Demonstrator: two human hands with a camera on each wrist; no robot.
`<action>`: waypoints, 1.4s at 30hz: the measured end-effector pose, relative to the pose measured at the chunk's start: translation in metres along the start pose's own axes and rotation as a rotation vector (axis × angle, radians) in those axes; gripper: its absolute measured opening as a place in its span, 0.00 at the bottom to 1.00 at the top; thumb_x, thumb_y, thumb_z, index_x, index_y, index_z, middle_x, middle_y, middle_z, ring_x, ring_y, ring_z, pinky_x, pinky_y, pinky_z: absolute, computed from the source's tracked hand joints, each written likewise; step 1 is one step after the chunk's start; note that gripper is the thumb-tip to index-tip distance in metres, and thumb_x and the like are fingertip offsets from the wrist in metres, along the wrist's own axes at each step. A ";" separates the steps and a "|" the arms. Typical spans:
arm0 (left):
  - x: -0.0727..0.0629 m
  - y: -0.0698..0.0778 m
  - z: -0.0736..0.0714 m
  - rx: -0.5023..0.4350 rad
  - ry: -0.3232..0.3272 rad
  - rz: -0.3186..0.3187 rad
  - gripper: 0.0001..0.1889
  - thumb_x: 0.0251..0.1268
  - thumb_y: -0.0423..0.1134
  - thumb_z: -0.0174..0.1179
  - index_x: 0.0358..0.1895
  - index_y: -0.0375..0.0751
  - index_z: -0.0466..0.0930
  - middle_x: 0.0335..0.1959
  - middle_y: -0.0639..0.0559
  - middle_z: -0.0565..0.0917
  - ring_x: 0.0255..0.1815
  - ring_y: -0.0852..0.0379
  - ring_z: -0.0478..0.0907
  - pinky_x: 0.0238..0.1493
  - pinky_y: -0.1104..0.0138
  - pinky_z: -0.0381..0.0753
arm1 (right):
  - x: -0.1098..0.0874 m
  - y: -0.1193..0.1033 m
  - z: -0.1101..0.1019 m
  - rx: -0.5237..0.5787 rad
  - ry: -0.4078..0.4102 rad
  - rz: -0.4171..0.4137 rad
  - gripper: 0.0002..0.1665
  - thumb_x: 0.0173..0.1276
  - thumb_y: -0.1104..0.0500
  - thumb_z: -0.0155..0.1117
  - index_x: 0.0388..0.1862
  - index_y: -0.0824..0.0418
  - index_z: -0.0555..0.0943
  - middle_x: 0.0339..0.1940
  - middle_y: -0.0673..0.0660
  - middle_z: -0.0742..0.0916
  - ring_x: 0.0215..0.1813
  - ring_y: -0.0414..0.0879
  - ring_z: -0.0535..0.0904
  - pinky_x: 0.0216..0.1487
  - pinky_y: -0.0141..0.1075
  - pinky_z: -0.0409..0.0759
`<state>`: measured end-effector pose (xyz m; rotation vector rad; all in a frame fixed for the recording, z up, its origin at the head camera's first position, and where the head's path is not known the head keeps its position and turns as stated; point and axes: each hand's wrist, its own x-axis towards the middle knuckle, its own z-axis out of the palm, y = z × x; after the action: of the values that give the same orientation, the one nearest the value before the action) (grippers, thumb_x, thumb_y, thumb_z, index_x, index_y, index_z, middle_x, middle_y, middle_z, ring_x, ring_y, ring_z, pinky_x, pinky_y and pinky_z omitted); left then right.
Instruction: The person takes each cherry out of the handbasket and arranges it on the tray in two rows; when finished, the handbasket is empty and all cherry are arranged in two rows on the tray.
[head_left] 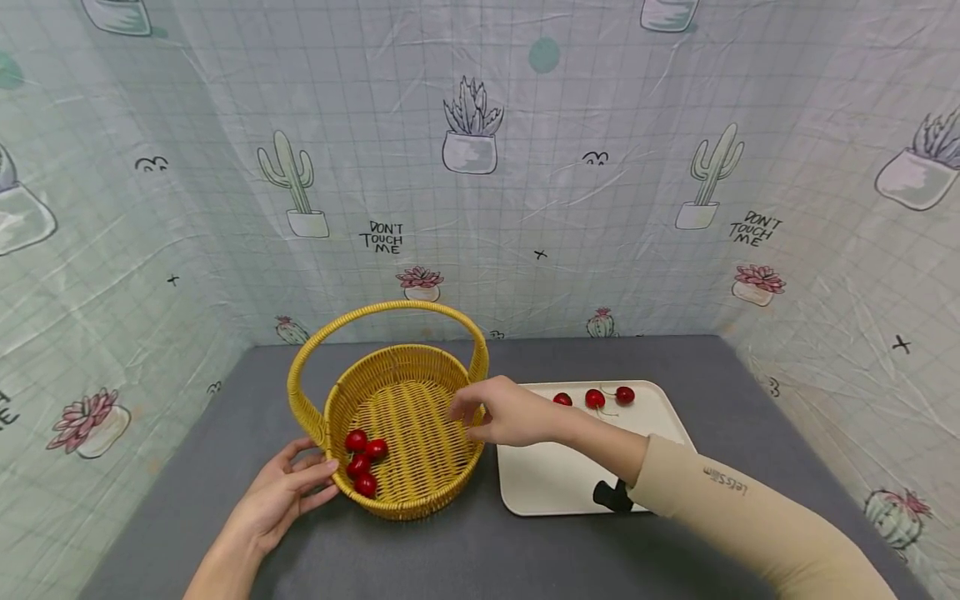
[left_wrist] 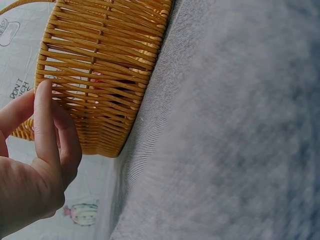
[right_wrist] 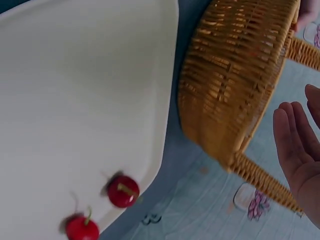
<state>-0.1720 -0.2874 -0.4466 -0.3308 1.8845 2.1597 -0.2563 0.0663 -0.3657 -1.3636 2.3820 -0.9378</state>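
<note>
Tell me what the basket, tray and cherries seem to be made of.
Basket: woven yellow strands with a slight sheen and gaps showing between them; perhaps wicker or plastic rattan.
Tray: probably plastic, smooth, with an even pale colour, no visible grain and rounded corners.
Cherries: smooth, glossy red surfaces with bright highlights; real fruit or plastic imitation, the look leaves open.

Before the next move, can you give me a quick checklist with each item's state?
1. Basket upright on the table: ok.
2. Left hand holding the basket's rim: ok.
3. Right hand free: ok, nothing shows in its fingers beside the basket's right rim.
4. Cherries in the basket staying inside the rim: ok, four show, grouped near the left hand.
5. Tray cleared of cherries: not ok, three show toward its far edge.
6. No further cherries under the right forearm: cannot tell, it hides part of the tray.
</note>
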 end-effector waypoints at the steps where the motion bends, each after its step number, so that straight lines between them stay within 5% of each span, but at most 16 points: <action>1: 0.000 0.000 0.000 -0.001 0.001 -0.002 0.38 0.76 0.33 0.61 0.77 0.38 0.45 0.53 0.46 0.79 0.45 0.54 0.82 0.50 0.59 0.89 | 0.004 -0.001 0.003 -0.005 -0.011 -0.008 0.17 0.70 0.68 0.69 0.56 0.59 0.84 0.48 0.49 0.87 0.50 0.48 0.83 0.47 0.33 0.86; 12: 0.001 0.002 0.001 0.012 -0.011 -0.005 0.37 0.75 0.34 0.62 0.76 0.38 0.47 0.53 0.46 0.79 0.46 0.54 0.82 0.52 0.59 0.88 | 0.048 -0.001 0.033 -0.046 -0.086 -0.032 0.16 0.70 0.69 0.68 0.55 0.61 0.84 0.50 0.53 0.88 0.51 0.45 0.85 0.54 0.34 0.85; 22: 0.003 0.002 -0.003 0.031 -0.035 -0.010 0.42 0.76 0.33 0.61 0.80 0.36 0.39 0.55 0.46 0.78 0.47 0.53 0.82 0.51 0.59 0.89 | 0.083 0.006 0.066 -0.053 -0.107 0.015 0.18 0.68 0.66 0.71 0.57 0.63 0.84 0.53 0.55 0.88 0.51 0.42 0.84 0.48 0.21 0.78; 31: 0.002 0.002 -0.003 0.019 -0.029 -0.032 0.40 0.77 0.34 0.60 0.78 0.37 0.40 0.57 0.45 0.77 0.47 0.54 0.82 0.52 0.59 0.88 | 0.102 0.002 0.089 -0.140 -0.111 0.041 0.22 0.66 0.63 0.74 0.59 0.61 0.83 0.50 0.50 0.86 0.43 0.38 0.79 0.42 0.21 0.74; 38: 0.001 0.001 -0.002 0.015 -0.032 -0.034 0.42 0.76 0.35 0.61 0.79 0.37 0.39 0.57 0.45 0.77 0.48 0.54 0.82 0.54 0.58 0.87 | 0.106 0.004 0.098 -0.143 -0.100 0.123 0.29 0.65 0.63 0.76 0.65 0.58 0.81 0.60 0.49 0.84 0.60 0.38 0.78 0.58 0.24 0.75; 42: 0.002 0.002 -0.003 0.024 -0.029 -0.034 0.43 0.76 0.35 0.61 0.79 0.37 0.38 0.57 0.45 0.77 0.48 0.54 0.82 0.54 0.58 0.87 | 0.108 0.005 0.101 -0.144 -0.097 0.131 0.27 0.65 0.63 0.75 0.64 0.57 0.83 0.58 0.48 0.85 0.58 0.37 0.78 0.56 0.23 0.75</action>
<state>-0.1744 -0.2905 -0.4454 -0.3223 1.8733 2.1074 -0.2676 -0.0636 -0.4353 -1.2513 2.4704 -0.6619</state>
